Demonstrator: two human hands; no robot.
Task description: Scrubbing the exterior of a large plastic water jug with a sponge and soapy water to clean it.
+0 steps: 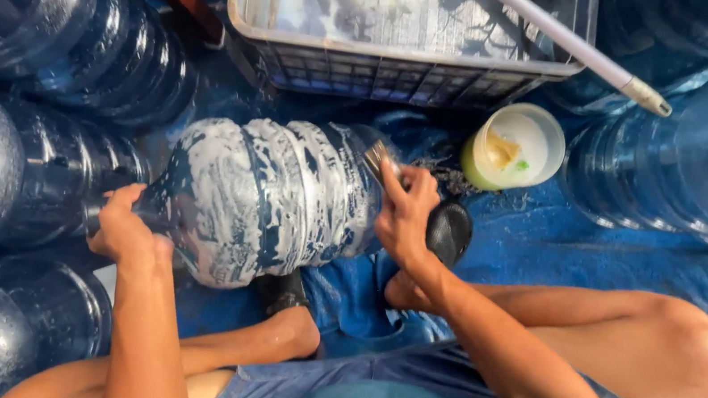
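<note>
Head view, daylit scene with a strong blue cast. Light falls from above and ahead: the crate (407, 61) and the small tub (515, 145) read bright and slightly washed out, while the lower left corner stays dim. Soft white glare streaks curve along the surrounding blue jugs (78, 30). The soapy jug (269, 198) at centre is fairly sharp; its suds are evenly lit. Shadow pools under it and between the legs. Edges show wide-angle bowing and mild smear. The forearms near the bottom edge are slightly soft.
</note>
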